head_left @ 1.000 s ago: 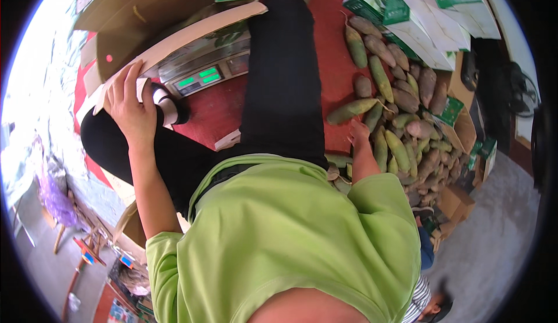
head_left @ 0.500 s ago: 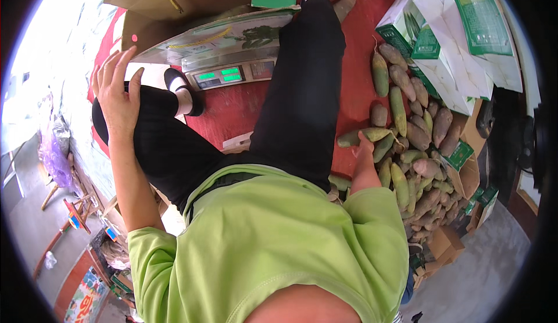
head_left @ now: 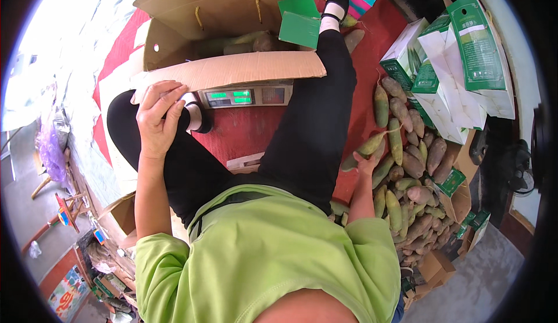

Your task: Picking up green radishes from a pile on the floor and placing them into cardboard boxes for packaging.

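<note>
My right hand (head_left: 365, 165) is closed around a long green radish (head_left: 371, 144) beside a heap of radishes (head_left: 415, 201). Its fingers partly disappear beneath the radish. At the front left corner of an open cardboard box (head_left: 226, 9), my left hand (head_left: 157, 119) rests its bent fingers against the box flap (head_left: 244, 70), with the thumb held apart. Several radishes (head_left: 250, 44) lie inside the box. Below the flap, the scale (head_left: 247, 96) shows its green-lit display; the rest of it is hidden.
White and green cartons (head_left: 444, 79) stand at the right, past the heap. My legs in black trousers (head_left: 311, 125) spread on either side of the scale over a red mat (head_left: 235, 134). A green card flap (head_left: 299, 29) sits at the box's right corner. A purple plastic bag (head_left: 52, 148) is far left.
The box flap has tipped outward toward me, showing its plain brown inside and the radishes within. My left hand has moved right and down onto it. The radish in my right hand has tilted.
</note>
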{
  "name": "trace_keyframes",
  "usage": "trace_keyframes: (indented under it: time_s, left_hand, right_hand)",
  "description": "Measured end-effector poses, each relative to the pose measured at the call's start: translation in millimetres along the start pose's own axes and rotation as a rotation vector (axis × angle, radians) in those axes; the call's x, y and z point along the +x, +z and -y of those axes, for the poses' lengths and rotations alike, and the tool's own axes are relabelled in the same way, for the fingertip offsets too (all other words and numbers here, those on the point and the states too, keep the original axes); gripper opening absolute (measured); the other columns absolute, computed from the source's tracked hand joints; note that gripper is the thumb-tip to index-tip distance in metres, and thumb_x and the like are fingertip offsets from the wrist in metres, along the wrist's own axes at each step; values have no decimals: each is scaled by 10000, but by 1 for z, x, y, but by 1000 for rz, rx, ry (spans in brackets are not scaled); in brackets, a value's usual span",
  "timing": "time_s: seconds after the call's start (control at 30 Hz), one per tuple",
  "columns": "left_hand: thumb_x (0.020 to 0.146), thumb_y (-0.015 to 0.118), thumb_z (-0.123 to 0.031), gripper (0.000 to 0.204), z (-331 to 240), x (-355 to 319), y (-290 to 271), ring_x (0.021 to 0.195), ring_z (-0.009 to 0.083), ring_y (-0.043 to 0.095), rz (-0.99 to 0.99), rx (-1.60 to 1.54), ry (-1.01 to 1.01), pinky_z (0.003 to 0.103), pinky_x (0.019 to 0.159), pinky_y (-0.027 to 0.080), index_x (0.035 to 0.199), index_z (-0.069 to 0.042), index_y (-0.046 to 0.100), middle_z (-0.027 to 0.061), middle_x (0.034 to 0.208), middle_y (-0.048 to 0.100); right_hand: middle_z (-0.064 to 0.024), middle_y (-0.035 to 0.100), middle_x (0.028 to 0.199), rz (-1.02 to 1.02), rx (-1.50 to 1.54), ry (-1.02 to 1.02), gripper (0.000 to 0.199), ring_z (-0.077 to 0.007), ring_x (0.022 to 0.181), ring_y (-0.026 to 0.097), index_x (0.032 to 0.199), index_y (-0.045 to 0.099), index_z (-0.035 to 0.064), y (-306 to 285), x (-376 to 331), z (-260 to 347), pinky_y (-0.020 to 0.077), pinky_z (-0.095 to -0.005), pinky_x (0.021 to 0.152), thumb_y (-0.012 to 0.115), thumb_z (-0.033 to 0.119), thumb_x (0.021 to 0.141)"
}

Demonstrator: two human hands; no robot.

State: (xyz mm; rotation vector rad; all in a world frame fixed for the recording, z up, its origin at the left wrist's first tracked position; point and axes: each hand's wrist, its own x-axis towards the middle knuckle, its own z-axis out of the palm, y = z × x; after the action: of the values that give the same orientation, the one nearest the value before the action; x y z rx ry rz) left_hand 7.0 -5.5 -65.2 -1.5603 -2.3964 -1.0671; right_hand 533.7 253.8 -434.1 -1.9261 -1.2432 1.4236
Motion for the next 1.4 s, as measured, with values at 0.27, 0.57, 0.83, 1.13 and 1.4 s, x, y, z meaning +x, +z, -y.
trace_keyframes:
  time_s: [0.27,0.57,0.83,1.13,1.4]
  left_hand:
    - [729,679,-14,184,1,-9,-6,904,262,617,-56,5,-16,350,788,492,911,-15,709,97,938,643]
    - [721,691,-27,202,4,-10,-8,898,263,613,-41,-13,17,357,790,490,922,-20,708,96,924,641]
    - [719,673,-4,217,6,-9,-9,899,271,615,-19,-26,22,356,786,495,934,-7,701,111,934,640]
    - [726,720,-106,200,8,-10,-11,851,238,601,-70,-27,48,352,761,449,920,-63,704,47,903,637]
    - [730,725,-125,204,11,-10,-11,851,236,602,-69,-40,51,353,764,457,925,-70,705,45,901,637]
  right_hand:
    - [-112,583,1155,239,108,-453,552,-209,1053,566,1236,474,-19,43,-65,275,444,-333,927,733,-20,748]
    - [-91,592,1172,572,126,-902,562,-200,1057,584,1232,518,7,113,-185,492,478,-349,920,738,-43,718]
    - [-97,631,1045,969,-249,-1171,629,-220,953,631,1227,532,52,257,-232,519,514,-339,792,798,151,666]
    - [-123,676,1059,726,-1331,-1430,461,-316,1024,630,1041,625,74,344,-263,490,526,-425,825,779,222,632]
    - [-84,681,1110,655,-1630,-1349,434,-261,1062,628,1102,681,122,381,-265,482,523,-389,834,752,182,678]
